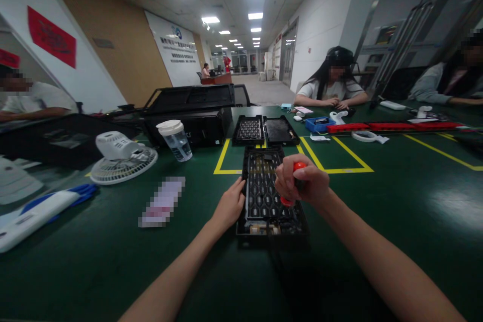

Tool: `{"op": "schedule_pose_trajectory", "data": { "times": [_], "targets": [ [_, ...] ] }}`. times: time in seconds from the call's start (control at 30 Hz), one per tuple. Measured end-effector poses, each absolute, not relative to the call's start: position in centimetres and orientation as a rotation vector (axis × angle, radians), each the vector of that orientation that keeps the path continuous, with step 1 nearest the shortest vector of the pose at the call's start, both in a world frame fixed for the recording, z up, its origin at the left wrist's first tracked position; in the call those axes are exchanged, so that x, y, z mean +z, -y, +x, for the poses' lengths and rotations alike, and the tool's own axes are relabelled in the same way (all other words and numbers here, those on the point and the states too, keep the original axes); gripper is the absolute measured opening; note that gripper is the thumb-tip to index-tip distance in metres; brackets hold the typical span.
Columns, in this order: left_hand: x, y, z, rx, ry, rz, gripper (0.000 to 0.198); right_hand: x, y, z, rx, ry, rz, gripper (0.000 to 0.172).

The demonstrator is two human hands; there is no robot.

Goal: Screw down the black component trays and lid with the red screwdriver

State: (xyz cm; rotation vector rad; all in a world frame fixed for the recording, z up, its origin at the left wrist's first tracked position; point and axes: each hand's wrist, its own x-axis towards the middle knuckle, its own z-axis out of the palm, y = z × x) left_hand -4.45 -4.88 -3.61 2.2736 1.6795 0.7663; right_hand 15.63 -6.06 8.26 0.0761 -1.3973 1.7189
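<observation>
An open black case [251, 241] lies on the green table in front of me, with rows of dark hexagonal cells [260, 196] inside and a small circuit board [264, 230] at its near end. My left hand [229, 205] grips the case's left edge, fingers along the side wall. Above the right side of the cells, my right hand [305, 181] is closed in a fist round a red-handled screwdriver [300, 166]. Red shows above and below the fist; the tip is hard to make out. Part of the cells is hidden behind this hand.
Two more black case halves [249, 130] lie beyond, near yellow tape lines. Left are a lidded cup [175, 141], a white fan [123, 156] and a blurred flat item [162, 201]. A blue tray [320, 123] stands right. Other people sit around the table.
</observation>
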Motion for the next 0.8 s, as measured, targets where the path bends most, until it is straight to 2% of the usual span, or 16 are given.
{"op": "schedule_pose_trajectory", "data": {
  "times": [0.2,0.4,0.8],
  "targets": [
    [-3.3,4.9,-4.3,0.768,-1.672,2.284,0.044,8.1,6.9,15.0,1.61,1.409,-0.018,0.014],
    [-3.4,4.9,-4.2,0.778,-1.671,2.307,0.044,8.4,7.6,14.8,1.569,1.435,-0.113,0.027],
    [-3.6,4.8,-4.3,0.794,-1.657,2.315,0.043,8.3,7.8,14.1,1.387,1.36,-0.271,0.025]
  ]
}}
